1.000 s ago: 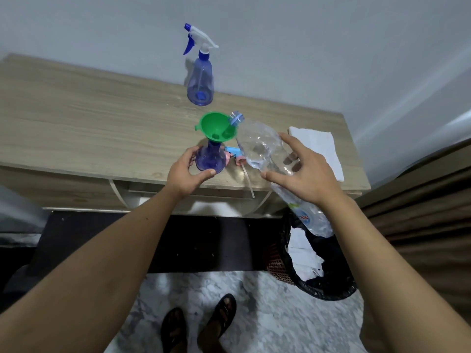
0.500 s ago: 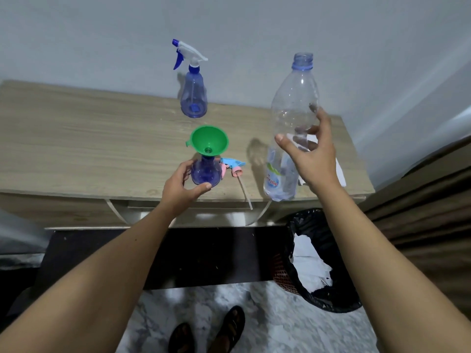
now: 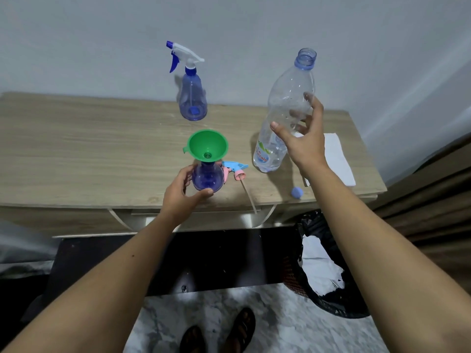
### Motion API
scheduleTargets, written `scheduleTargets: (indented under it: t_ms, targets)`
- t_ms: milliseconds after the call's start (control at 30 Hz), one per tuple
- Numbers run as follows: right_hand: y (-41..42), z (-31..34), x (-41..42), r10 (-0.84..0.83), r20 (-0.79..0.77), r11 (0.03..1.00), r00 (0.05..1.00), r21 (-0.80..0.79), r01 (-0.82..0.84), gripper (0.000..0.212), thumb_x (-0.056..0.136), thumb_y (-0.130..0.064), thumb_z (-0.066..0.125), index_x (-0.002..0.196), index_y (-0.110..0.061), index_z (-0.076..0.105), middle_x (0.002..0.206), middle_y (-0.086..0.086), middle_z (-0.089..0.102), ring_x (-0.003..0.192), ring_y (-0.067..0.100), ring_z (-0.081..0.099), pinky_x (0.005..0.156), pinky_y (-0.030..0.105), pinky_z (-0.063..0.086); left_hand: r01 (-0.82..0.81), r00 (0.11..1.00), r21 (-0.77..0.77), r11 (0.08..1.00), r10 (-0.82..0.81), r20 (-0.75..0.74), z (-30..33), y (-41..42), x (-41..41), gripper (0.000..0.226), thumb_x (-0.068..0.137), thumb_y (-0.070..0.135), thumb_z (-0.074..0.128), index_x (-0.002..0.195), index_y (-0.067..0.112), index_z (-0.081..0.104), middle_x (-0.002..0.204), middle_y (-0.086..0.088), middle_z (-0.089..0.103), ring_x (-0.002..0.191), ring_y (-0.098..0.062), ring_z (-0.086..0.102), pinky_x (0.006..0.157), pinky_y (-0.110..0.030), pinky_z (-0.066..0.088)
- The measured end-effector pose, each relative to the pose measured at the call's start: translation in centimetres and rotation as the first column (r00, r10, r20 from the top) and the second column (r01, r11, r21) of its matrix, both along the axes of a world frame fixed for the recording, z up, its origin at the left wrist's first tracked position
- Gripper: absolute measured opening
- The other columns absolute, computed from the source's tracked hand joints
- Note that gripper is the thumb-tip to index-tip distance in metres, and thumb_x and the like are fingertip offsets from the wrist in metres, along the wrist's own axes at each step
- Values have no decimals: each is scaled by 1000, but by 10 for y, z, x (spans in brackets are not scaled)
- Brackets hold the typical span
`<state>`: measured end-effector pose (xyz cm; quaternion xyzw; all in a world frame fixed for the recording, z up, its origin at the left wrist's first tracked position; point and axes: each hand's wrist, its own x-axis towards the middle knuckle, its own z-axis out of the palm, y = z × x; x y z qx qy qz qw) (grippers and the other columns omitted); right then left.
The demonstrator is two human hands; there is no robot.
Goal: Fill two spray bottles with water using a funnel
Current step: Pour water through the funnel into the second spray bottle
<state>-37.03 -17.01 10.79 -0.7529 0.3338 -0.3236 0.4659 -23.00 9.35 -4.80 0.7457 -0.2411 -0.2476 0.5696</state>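
Two spray bottles are seen on the wooden table (image 3: 76,154), and the funnel (image 3: 207,146) serves as the landmark. One spray bottle (image 3: 207,178), open at the neck, is placed directly under the green funnel, whose spout is seated in it. A second spray bottle (image 3: 191,98), capped with a white and blue trigger head, is set upright behind the funnel, near the wall.

Compared with the frame half a second ago, the water bottle (image 3: 283,115) is now set down on the table to the right of the funnel, slightly tilted, where earlier it was held a little higher in the same upright pose; a second ago it was tipped over the funnel. Its mouth is uncapped and little water can be made out inside.

The left hand (image 3: 182,197) is curled around the spray bottle under the funnel, thumb and fingers gripping its base, as before. The right hand (image 3: 302,138) is wrapped around the middle of the water bottle, thumb in front and fingers behind.

One loose trigger head (image 3: 235,170), blue and pink with a long tube, is laid just right of the funnel. One blue cap (image 3: 297,192) is seen further right, near the table edge. One white paper (image 3: 339,159) is laid far right of the funnel. One black-lined bin (image 3: 328,271) is placed on the floor below.
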Motion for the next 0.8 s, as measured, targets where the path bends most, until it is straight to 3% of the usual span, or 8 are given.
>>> scheduleTargets:
  t_ms: [200, 567, 800]
  targets:
    - [-2, -13, 0, -19, 22, 999, 1000, 43, 18, 96, 76, -44, 91, 153, -49, 34, 133, -9, 65, 123, 14, 63, 108, 47, 54, -5, 999, 17, 1000, 4, 39, 2, 1, -1, 87, 79, 38, 96, 153, 34, 51, 142, 14, 64, 132, 3, 59, 116, -35, 50]
    - [-3, -14, 1, 1, 18, 998, 1000, 70, -2, 92, 77, -43, 91, 153, -44, 38, 141, -7, 60, 131, 11, 60, 112, 45, 52, 7, 998, 26, 1000, -9, 57, 1, 3, 0, 88, 76, 47, 93, 152, 36, 51, 145, 12, 66, 134, -7, 62, 116, -44, 51]
    - [-3, -22, -10, -11, -39, 1000, 999, 23, 12, 103, 75, -49, 91, 157, -41, 30, 147, -5, 49, 134, 17, 55, 115, 43, 48, 4, 998, 20, 1000, -5, 56, -1, 3, 2, 89, 75, 50, 93, 152, 38, 51, 145, 14, 66, 134, -6, 62, 117, -47, 51]
